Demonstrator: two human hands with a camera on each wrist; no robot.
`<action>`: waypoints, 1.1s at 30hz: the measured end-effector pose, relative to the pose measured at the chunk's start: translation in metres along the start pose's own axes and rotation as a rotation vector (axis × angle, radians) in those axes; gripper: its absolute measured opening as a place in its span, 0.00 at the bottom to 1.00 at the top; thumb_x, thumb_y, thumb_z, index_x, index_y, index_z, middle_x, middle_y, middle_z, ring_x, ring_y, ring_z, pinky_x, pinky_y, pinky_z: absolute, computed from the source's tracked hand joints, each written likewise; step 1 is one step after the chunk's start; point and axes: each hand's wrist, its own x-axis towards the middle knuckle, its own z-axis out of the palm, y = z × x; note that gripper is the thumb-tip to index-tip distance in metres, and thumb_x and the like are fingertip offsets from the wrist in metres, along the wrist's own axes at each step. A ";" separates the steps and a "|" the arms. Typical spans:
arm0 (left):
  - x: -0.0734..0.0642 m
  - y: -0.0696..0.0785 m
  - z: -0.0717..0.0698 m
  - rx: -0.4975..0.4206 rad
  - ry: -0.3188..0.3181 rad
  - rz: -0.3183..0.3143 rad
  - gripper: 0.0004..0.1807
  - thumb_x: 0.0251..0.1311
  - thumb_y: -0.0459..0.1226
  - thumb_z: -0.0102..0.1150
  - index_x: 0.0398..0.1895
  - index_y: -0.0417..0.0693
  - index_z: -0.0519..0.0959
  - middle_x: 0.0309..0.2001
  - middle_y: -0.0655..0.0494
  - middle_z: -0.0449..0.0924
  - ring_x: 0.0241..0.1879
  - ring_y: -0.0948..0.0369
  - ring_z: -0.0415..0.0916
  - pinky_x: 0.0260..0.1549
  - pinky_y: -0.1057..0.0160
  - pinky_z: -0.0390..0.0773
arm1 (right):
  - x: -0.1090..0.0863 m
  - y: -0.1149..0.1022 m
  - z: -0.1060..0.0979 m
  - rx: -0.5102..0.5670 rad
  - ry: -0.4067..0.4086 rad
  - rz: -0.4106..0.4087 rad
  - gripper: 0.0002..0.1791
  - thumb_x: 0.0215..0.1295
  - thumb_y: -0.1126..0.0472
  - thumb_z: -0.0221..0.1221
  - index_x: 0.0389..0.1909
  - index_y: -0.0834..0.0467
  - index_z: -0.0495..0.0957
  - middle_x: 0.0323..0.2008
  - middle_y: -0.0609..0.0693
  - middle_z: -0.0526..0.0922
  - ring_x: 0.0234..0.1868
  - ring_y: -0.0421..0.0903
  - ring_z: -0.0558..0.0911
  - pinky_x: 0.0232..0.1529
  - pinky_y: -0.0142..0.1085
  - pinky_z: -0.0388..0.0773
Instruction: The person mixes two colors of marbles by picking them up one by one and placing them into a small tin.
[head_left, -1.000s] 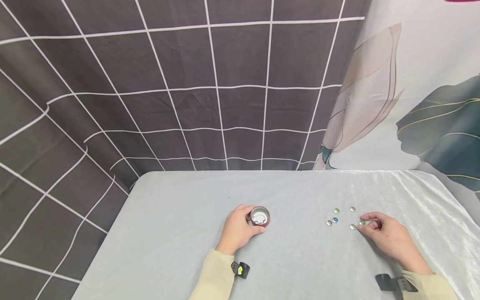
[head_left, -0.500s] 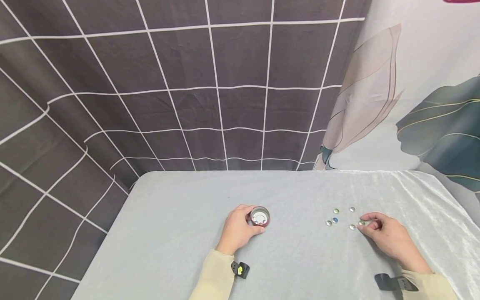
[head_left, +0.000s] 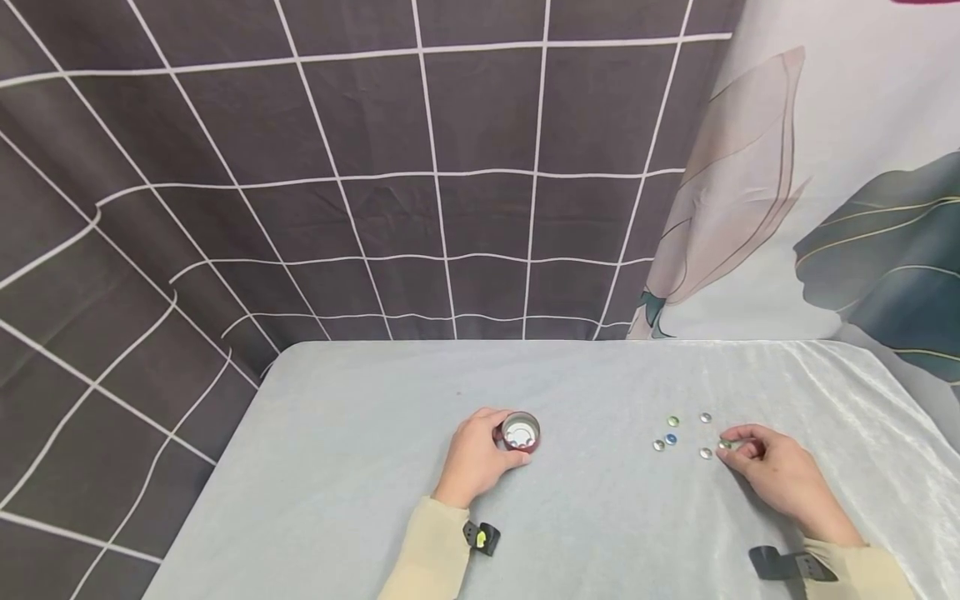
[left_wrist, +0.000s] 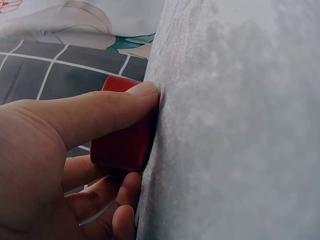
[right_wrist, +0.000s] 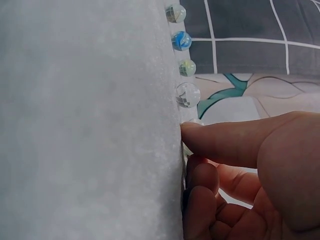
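My left hand [head_left: 474, 458] grips a small round red tin [left_wrist: 122, 145] that stands on the table with its open top up. Small shiny shapes show at the tin's bottom in the head view. Over at the right, my right hand [head_left: 780, 475] pinches a greenish glass marble [head_left: 724, 445] between thumb and forefinger, low at the cloth. In the right wrist view the thumb hides most of that marble. A clear marble [head_left: 706, 454] lies just left of the thumb tip. Beyond it are another clear marble [head_left: 706, 418] and a green one [head_left: 673, 422].
A blue marble [head_left: 671, 439] and a clear marble [head_left: 659, 446] lie farther left on the pale grey tablecloth [head_left: 360, 467]. Behind the table hangs a dark grid-patterned curtain [head_left: 480, 217], with a leaf-print cloth [head_left: 735, 208] at the right.
My right thumb has drawn slightly inward toward the forefinger, against the greenish marble. The left hand and the tin have stayed in place.
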 end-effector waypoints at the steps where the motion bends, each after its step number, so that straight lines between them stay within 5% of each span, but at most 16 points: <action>1: 0.000 0.000 0.000 -0.002 0.000 0.000 0.28 0.44 0.38 0.81 0.53 0.44 0.84 0.48 0.52 0.82 0.46 0.56 0.78 0.49 0.54 0.77 | 0.000 0.000 0.000 0.000 0.002 -0.002 0.14 0.67 0.60 0.62 0.44 0.68 0.80 0.24 0.47 0.75 0.25 0.43 0.70 0.26 0.35 0.64; 33: 0.001 0.000 -0.001 -0.008 0.004 0.008 0.29 0.43 0.38 0.81 0.52 0.44 0.84 0.46 0.53 0.82 0.42 0.59 0.77 0.45 0.56 0.76 | 0.000 -0.004 0.000 0.025 -0.004 0.061 0.15 0.68 0.59 0.62 0.45 0.69 0.80 0.23 0.47 0.74 0.25 0.45 0.70 0.26 0.36 0.63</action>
